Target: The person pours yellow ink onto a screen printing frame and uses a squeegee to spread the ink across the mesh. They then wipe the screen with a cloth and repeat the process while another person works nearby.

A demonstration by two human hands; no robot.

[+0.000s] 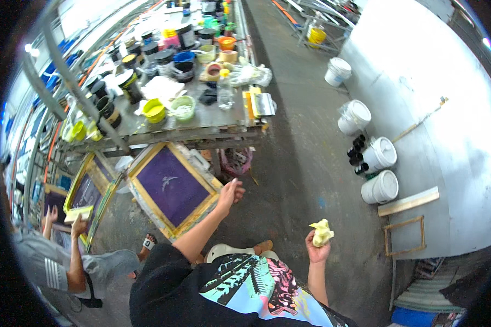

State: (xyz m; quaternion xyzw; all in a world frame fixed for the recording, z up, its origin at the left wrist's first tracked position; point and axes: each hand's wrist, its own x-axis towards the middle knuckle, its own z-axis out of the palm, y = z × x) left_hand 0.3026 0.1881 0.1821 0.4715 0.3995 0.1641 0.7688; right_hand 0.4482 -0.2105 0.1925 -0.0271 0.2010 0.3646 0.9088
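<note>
A screen-printing frame (174, 185) with purple mesh and yellow taped borders leans tilted against the front of a work table. A small pale bird-like mark shows on its mesh. My left hand (230, 195) is beside the frame's right corner, fingers loosely bent and apart, with nothing in them. Whether it touches the frame's edge I cannot tell. Out to the right, my right hand (318, 250) is closed around a crumpled pale yellow cloth (322, 232), held above the floor.
The table (193, 121) carries many ink jars, tape rolls and a clear bottle (225, 90). A co-worker (54, 261) at left handles another screen (87, 188). White buckets (380, 187) line the right wall, near a wooden frame (386, 240). A pink-bagged bin (238, 161) stands under the table.
</note>
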